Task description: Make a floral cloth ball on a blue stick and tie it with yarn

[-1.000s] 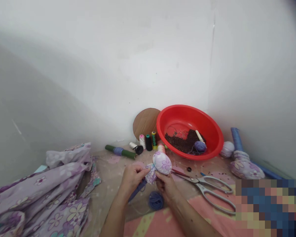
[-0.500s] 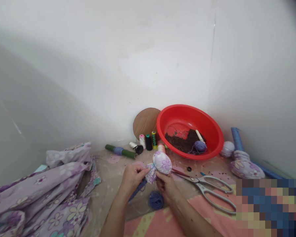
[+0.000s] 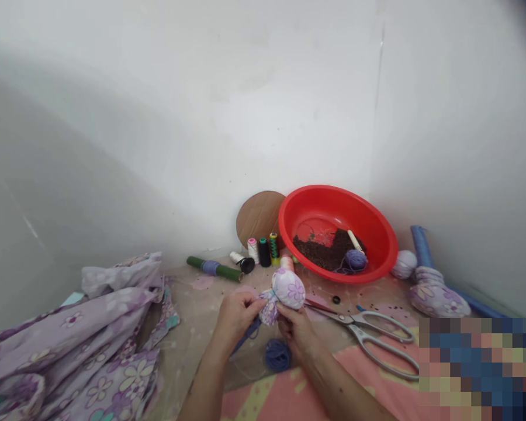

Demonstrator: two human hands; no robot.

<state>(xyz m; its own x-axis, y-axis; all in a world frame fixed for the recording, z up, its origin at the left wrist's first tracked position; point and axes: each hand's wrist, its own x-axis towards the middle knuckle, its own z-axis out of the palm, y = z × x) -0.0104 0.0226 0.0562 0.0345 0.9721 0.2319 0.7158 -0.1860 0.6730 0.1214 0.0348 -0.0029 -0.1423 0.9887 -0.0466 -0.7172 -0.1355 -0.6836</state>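
A round stuffed pouch of white cloth with purple flowers (image 3: 289,289) is held up between both hands, with a gathered neck and a frilled end pointing down. My right hand (image 3: 298,328) is closed on it from below, thumb against the cloth. My left hand (image 3: 239,318) pinches at the frill by the tied neck; whether a strand of yarn is also between its fingertips I cannot tell. Some blue yarn (image 3: 246,339) shows below the left hand. Between the forearms lies a ball of blue yarn (image 3: 277,355).
Large scissors (image 3: 360,324) lie to the right. Behind stand a red basin (image 3: 388,245) holding dark crumbly material and purple yarn, thread spools (image 3: 264,252) and a cardboard disc (image 3: 258,216). Flowered fabric (image 3: 92,345) is heaped at left; another floral bundle (image 3: 438,298) lies at right.
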